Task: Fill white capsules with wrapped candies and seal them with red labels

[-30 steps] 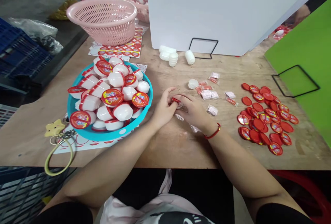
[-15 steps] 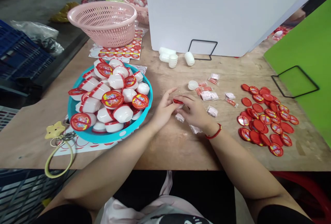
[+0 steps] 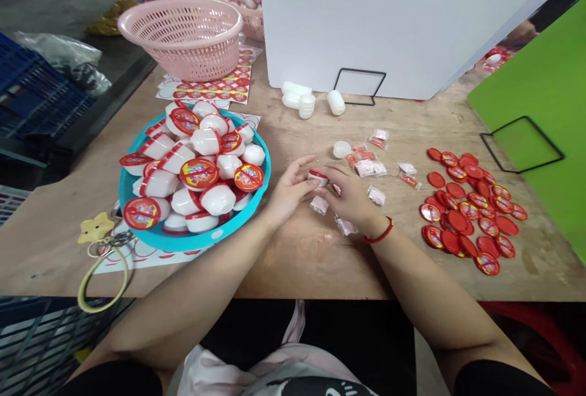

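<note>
Between my two hands is a small white cup with a red lid (image 3: pixel 317 177). My left hand (image 3: pixel 290 191) grips it from the left side, thumb along its front. My right hand (image 3: pixel 348 196), with a red cord bracelet (image 3: pixel 381 231) at the wrist, has its fingers closed on the cup's right side. Small clear sachets (image 3: pixel 319 204) lie just below and beside the hands. A translucent empty cup (image 3: pixel 342 150) stands beyond my right hand, beside red-and-white sachets (image 3: pixel 366 164). Right of them spreads a pile of red lids (image 3: pixel 462 223), some with printed labels.
A turquoise basin (image 3: pixel 264 186) heaped with lidded white cups (image 3: pixel 218 199) is at the left. Behind it sits a pink basket (image 3: pixel 180 42) on sticker sheets (image 3: pixel 238 82). Stacked cups (image 3: pixel 306 106) stand near a white board (image 3: pixel 343 18); a green board (image 3: pixel 535 103) is at right. A keyring (image 3: pixel 105 286) lies front left.
The lidded cup has been tilted in my hands, so its white side now shows below the red lid. Both hands stay in nearly the same place.
</note>
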The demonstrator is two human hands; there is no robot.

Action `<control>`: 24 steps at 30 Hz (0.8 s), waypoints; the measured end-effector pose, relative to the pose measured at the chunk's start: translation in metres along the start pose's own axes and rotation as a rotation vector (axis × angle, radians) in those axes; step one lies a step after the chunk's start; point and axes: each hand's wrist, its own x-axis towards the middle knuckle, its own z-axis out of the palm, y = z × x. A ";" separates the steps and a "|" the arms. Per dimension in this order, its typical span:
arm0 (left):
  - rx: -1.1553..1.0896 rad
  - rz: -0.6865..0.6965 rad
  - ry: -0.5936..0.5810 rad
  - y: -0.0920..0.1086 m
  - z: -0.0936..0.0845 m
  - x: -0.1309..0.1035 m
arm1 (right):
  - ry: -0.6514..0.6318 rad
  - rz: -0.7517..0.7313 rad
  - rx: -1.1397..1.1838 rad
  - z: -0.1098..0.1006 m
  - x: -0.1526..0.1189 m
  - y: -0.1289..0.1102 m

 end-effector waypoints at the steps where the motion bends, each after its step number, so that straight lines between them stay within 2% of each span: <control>1: -0.004 -0.008 -0.009 0.000 0.000 0.000 | -0.005 0.000 0.001 -0.001 0.000 0.000; 8: -0.116 -0.055 -0.028 0.002 -0.003 0.000 | 0.030 -0.022 0.009 -0.004 0.002 0.000; 16: -0.247 -0.088 -0.063 0.008 -0.001 -0.001 | 0.023 0.089 0.434 -0.006 0.000 0.003; 24: -0.264 -0.103 -0.055 0.009 -0.002 -0.003 | 0.025 0.106 0.530 -0.005 -0.003 -0.007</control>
